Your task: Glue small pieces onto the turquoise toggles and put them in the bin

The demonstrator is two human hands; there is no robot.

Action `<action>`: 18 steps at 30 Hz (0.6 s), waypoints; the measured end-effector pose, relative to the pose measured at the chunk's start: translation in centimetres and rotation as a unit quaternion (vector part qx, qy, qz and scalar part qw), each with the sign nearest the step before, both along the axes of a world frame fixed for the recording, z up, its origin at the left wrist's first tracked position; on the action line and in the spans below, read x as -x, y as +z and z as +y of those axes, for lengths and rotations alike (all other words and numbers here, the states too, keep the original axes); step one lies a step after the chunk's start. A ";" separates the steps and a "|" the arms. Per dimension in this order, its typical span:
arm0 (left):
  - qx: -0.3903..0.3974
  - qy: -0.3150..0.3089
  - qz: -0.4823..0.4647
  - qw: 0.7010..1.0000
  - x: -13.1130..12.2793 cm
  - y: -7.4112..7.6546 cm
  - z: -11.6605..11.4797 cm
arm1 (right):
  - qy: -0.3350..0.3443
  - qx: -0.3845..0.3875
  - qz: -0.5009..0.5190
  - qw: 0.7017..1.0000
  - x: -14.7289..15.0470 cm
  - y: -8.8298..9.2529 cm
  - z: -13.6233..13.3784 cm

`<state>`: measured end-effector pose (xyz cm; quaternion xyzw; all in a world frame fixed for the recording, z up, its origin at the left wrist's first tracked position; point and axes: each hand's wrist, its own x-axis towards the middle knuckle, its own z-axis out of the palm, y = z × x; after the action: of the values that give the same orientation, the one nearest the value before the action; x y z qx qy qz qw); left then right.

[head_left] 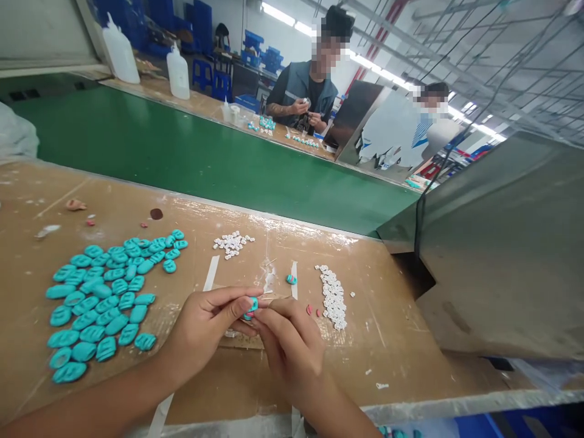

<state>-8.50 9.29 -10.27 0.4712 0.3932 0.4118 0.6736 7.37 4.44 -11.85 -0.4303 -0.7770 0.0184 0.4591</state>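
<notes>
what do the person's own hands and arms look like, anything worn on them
The left hand and right hand are gloveless, with no ring, watch or bracelet showing. The left forearm and right forearm show no sleeves.

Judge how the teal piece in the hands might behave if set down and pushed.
The teal piece is probably light, looking tiny between the left hand and right hand. It might slide or rock rather than roll freely, since the similar loose teal pieces look oval.

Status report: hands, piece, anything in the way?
Left hand pinches teal piece. Right hand touches it. Pink bits beside right hand, seemingly not blocking.
</notes>
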 end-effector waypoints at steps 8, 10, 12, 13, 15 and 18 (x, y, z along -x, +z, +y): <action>0.025 -0.048 -0.013 0.998 0.2 -0.8 -0.1 | 0.096 0.085 0.079 0.989 -0.8 -0.2 0.2; 0.011 -0.051 0.004 0.999 0.3 -0.9 -0.1 | 0.117 0.090 0.105 0.983 -0.8 0.2 0.3; -0.025 -0.047 0.040 0.998 0.5 -1.1 -0.2 | 0.130 0.093 0.112 0.981 -0.8 0.5 0.4; -0.045 -0.042 0.059 0.996 0.6 -1.2 -0.2 | 0.132 0.094 0.112 0.980 -0.8 0.6 0.5; -0.076 -0.035 0.079 0.993 0.7 -1.2 -0.2 | 0.130 0.095 0.111 0.981 -0.7 0.7 0.4; -0.088 -0.038 0.060 0.994 0.7 -1.0 -0.3 | 0.113 0.096 0.114 0.982 -0.5 0.5 0.3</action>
<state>-9.15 9.04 -11.24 0.5674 0.3768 0.3900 0.6197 7.89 4.75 -11.31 -0.3764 -0.7580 0.1936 0.4961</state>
